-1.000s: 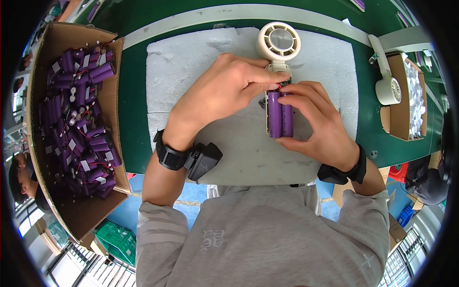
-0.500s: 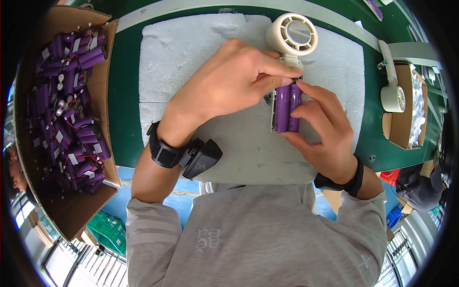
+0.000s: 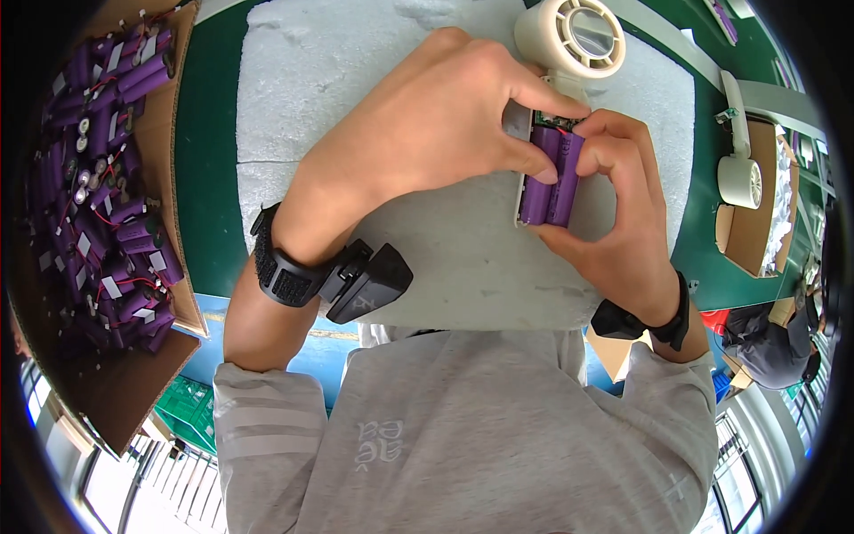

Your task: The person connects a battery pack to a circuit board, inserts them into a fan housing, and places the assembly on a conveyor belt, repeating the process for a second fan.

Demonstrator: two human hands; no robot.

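Note:
A cream handheld fan [image 3: 583,37] lies over the foam with its round head pointing away from me. Its handle is uncovered, and a purple battery pack [image 3: 559,191] of two cells sits side by side in it. Red wire and a bit of green circuit board [image 3: 553,119] show above the cells. My left hand [image 3: 436,120] grips the handle, its thumb pressed on the left cell and its index finger across the neck end. My right hand [image 3: 633,200] holds the handle from the right, thumb at the bottom end and fingertips near the top of the cells.
A white foam sheet [image 3: 302,80] and a grey pad [image 3: 463,258] cover part of the green table [image 3: 209,169]. At left stands a cardboard box [image 3: 173,169] full of purple battery packs. Another fan [image 3: 738,178] lies by a smaller carton [image 3: 743,236] at right.
My left thumb has moved from the wires at the top down onto the left cell. The fan sits slightly farther up and right in view.

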